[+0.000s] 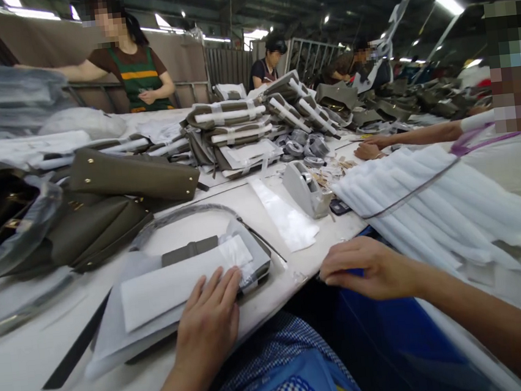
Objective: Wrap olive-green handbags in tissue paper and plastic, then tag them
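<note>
My left hand (212,317) lies flat with its fingers spread on a white foam sheet (159,294). That sheet rests over a dark olive bag (263,263) partly wrapped in thin translucent material, with its covered handle (188,210) looping behind. To the right, my right hand (364,268) hovers past the table edge, above something blue, fingers curled together; whether anything is between them cannot be made out. Beyond the bag lies a shiny white strip (288,217), beside a grey tape dispenser (303,188).
Olive bags (134,174) lie at left. Stacked wrapped bags (230,121) and tape rolls (304,145) are farther back. White padded strips (407,187) lie at right, near another person's hand (369,149). More people stand behind the table (10,367).
</note>
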Demonstrator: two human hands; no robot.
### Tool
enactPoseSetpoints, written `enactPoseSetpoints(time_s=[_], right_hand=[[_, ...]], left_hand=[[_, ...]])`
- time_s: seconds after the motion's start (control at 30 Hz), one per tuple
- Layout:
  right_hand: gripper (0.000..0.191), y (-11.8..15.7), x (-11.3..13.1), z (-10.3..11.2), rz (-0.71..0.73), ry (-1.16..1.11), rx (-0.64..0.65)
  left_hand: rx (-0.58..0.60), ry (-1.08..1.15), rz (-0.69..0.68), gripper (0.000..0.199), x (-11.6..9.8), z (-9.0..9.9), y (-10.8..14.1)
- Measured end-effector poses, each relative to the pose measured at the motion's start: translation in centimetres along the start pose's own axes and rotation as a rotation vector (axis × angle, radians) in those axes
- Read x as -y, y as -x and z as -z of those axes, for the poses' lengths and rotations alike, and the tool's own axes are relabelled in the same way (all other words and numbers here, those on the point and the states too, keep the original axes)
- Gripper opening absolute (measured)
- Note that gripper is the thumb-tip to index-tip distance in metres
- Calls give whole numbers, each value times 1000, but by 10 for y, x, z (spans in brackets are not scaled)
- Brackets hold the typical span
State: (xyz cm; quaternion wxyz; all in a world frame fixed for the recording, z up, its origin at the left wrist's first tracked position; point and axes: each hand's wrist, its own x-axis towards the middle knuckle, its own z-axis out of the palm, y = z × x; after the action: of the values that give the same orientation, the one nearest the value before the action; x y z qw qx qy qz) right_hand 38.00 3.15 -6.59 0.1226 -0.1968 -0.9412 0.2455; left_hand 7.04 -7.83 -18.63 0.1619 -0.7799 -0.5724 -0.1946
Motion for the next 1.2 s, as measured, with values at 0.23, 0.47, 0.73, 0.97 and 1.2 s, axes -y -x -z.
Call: enactPoseSetpoints(time_s=[0.23,0.47,0.73,0.97,1.2], right_hand=[[16,-82,25,-15,212,-111,444],[18,-149,8,-27,331,331,538],[17,-182,13,-37,412,468,622],[24,-188,17,-40,432,584,659],[17,-198,34,-36,386,743,755]], left_hand=[[65,135,97,54,-4,8,-2],[52,217,184,56,-7,15,-6],[12,228,204,46,-8,16,-9],[-87,127,213,41,-9,1,-7],[-153,99,214,45,-10,-11,-1]])
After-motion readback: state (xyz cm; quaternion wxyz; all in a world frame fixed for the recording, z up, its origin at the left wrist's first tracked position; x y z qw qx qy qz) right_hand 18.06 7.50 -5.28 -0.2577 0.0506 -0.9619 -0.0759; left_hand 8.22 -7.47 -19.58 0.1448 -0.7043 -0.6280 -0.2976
